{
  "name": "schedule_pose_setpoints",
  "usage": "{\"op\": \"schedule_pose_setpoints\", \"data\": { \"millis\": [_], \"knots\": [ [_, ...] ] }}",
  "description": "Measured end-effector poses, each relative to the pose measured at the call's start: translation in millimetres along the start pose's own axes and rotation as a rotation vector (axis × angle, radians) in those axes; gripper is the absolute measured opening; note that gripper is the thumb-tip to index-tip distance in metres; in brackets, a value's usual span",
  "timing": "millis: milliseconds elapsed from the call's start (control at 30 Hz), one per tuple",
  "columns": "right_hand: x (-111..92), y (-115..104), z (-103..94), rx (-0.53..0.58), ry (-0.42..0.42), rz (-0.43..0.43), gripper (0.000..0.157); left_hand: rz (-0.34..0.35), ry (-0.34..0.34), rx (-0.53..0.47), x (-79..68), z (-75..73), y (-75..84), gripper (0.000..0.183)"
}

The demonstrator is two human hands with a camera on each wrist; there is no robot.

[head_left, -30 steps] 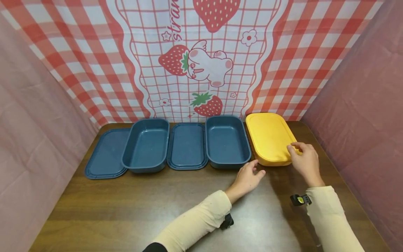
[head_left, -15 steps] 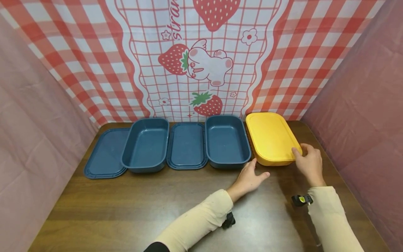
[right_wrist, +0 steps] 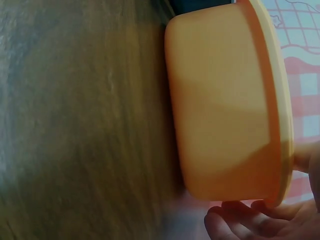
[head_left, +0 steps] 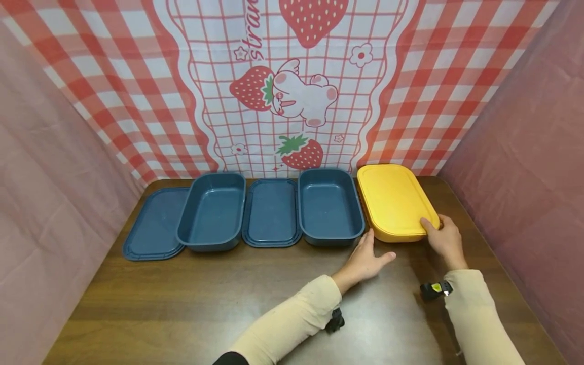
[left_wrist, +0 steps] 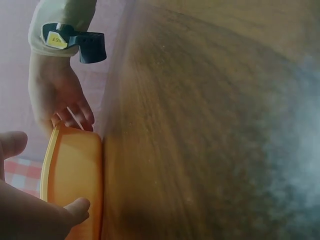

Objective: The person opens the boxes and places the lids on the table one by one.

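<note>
The yellow food storage box (head_left: 396, 200), with its yellow lid on, stands at the right end of the row. At its near right corner my right hand (head_left: 447, 242) pinches the lid's edge, thumb on top and fingers along the side. The right wrist view shows those fingers (right_wrist: 235, 220) bent beside the box wall. My left hand (head_left: 364, 261) reaches to the near left corner with straight fingers and the thumb spread. One left fingertip lies against the front wall of the box in the left wrist view.
Left of the yellow box stand a blue box (head_left: 329, 203) without a lid, a flat blue lid (head_left: 272, 210), another lidless blue box (head_left: 214, 210) and a second blue lid (head_left: 155, 223). All lie along the back of the wooden table (head_left: 182, 309), before a checked curtain (head_left: 292, 86).
My right hand has moved from above the lid to the near right corner and gripped it. The left thumb has spread wider to the right, and its fingers have straightened. The boxes have stayed put.
</note>
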State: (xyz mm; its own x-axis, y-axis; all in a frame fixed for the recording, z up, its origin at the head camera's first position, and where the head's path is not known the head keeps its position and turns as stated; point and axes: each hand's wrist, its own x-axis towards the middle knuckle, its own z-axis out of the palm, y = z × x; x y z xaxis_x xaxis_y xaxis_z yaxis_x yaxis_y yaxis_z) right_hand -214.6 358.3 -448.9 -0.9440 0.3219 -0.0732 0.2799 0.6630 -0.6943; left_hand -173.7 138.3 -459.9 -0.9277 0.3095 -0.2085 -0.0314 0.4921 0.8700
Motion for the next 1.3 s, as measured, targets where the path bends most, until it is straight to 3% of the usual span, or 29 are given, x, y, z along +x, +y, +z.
{"op": "schedule_pose_setpoints", "data": {
  "millis": [300,767,1033,1300],
  "knots": [
    [2,7,8.3,0.153,-0.02,0.074,0.072,-0.004,0.022,-0.046,6.0,8.4,3.1,0.079],
    [5,6,7.4,0.123,-0.003,0.049,0.07,-0.049,0.169,-0.173,24.3,18.0,15.9,0.076],
    [2,6,6.9,0.021,-0.036,0.026,0.071,-0.057,0.177,-0.176,31.1,17.9,14.3,0.074],
    [1,4,7.9,-0.006,-0.036,0.018,0.069,-0.106,0.216,-0.275,36.7,17.7,17.3,0.065]
  ]
}}
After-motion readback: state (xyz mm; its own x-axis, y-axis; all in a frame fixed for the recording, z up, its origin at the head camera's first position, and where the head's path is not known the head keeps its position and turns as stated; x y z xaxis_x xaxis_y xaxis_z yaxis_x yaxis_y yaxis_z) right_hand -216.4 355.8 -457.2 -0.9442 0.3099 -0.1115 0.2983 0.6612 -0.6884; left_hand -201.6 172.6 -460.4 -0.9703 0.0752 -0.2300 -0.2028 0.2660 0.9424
